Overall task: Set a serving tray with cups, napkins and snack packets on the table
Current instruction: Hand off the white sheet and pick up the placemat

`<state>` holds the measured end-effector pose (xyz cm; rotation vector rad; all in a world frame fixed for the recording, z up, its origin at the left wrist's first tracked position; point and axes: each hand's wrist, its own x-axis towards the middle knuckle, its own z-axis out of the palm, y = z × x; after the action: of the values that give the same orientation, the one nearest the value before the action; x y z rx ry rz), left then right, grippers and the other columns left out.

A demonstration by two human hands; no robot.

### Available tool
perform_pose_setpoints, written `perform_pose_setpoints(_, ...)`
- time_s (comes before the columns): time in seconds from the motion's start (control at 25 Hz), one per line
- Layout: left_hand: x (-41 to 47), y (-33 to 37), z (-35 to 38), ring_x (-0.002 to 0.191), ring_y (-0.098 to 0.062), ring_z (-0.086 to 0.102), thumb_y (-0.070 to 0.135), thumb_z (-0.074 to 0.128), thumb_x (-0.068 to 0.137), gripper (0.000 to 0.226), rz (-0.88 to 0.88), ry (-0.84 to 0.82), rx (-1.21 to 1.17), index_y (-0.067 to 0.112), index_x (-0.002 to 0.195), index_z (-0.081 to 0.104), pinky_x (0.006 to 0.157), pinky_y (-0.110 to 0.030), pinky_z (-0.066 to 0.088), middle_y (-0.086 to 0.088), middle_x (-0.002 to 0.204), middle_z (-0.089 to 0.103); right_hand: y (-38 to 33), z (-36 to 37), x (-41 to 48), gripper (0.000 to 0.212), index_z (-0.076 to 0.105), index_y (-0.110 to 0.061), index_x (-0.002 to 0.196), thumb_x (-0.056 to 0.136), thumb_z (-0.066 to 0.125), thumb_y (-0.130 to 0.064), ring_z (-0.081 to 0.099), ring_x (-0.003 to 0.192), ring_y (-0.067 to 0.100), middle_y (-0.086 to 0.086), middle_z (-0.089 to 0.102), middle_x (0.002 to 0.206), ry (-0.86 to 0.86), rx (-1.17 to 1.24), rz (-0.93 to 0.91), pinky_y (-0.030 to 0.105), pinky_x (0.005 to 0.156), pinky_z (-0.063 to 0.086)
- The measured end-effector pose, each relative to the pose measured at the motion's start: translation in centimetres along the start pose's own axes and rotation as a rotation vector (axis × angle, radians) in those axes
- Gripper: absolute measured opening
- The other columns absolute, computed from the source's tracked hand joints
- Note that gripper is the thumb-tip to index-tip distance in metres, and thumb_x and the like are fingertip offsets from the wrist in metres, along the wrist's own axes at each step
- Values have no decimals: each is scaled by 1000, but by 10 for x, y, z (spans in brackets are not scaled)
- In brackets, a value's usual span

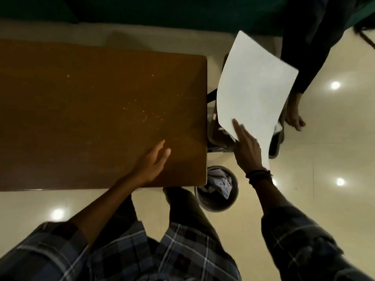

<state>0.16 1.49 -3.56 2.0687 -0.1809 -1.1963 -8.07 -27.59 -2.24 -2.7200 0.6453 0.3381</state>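
Right hand (246, 148) grips the near edge of a large white sheet (253, 94), held in the air to the right of the brown table (81, 110) — above a dark chair. Left hand (154, 161) hovers over the table's near right corner, fingers loosely spread and holding nothing — a waste bin (216, 189) stands on the floor just beside that corner.

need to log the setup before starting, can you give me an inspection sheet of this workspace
surface: brown wooden table, bare apart from pale crumbs
job's things: no tray, cups, napkins or snack packets seen
clutter: white sheet in the right hand, off the table's right edge; waste bin of crumpled paper on the floor
grippers: left hand open over the table; right fingers pinch the sheet
cables: nothing seen
surroundings: glossy floor; second person's bare foot
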Motion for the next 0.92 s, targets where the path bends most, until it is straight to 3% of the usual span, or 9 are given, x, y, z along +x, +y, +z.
perform_pose_setpoints(0.08,0,-3,-7,139,-22,39,54,30,97,60,-34,33,-147,27,150,24,99,-30,37,-2,157,33,-32,-33,-5,56,35,-34,145,97,47,-7,62,116,20,4,59,136,10,239,-163,36,94,54)
perform_pose_setpoints(0.16,-1,-10,-22,139,-21,38,49,30,100,53,-88,60,-264,27,148,28,101,-30,36,-2,156,33,-71,-61,-13,36,50,-51,120,101,44,-22,66,95,0,-24,69,109,-76,581,-198,10,77,52)
perform_pose_setpoints(0.2,-1,-15,-30,139,-21,38,49,30,100,53,-131,60,-358,28,148,28,105,-34,36,-2,157,33,-90,-71,-17,28,55,-50,114,101,46,-27,67,99,3,-26,68,108,-139,806,-157,10,78,53)
perform_pose_setpoints(0.32,-9,-31,-60,137,-30,41,68,31,90,76,-334,94,-800,22,150,25,106,-51,38,-10,155,35,-131,-81,-20,33,55,-32,130,98,52,-30,58,124,21,-3,60,135,-371,1507,-15,37,93,54)
perform_pose_setpoints(0.44,-23,-57,-98,137,-39,40,84,44,73,109,-449,175,-1280,12,151,21,105,-58,39,-18,154,34,-161,-78,-11,38,44,-23,141,103,42,-22,48,133,28,6,49,146,-548,1864,4,45,98,49)
perform_pose_setpoints(0.56,-44,-92,-135,121,-39,57,75,67,64,100,-331,285,-1589,11,137,46,100,-54,48,-19,137,54,-179,-56,-3,43,34,-16,147,105,32,-22,43,136,31,10,42,151,-621,1939,47,45,101,47)
perform_pose_setpoints(0.72,-64,-151,-173,79,-15,74,44,63,87,49,-291,617,-1418,11,123,61,60,-28,61,-2,92,77,-191,-11,4,42,37,-17,146,106,27,-21,44,136,32,10,43,150,-626,1892,147,46,102,46)
perform_pose_setpoints(0.8,-65,-176,-192,82,-15,74,28,59,93,37,-283,603,-1436,6,122,58,59,-30,61,0,90,78,-200,7,11,39,45,-19,141,104,35,-22,50,132,29,8,47,147,-659,1796,201,43,98,50)
perform_pose_setpoints(0.92,-65,-211,-223,118,-21,61,12,48,97,23,-174,595,-1553,8,117,59,79,-39,58,-1,102,76,-216,39,32,30,64,-20,123,97,51,-21,67,110,18,7,54,141,-566,1562,347,31,81,59)
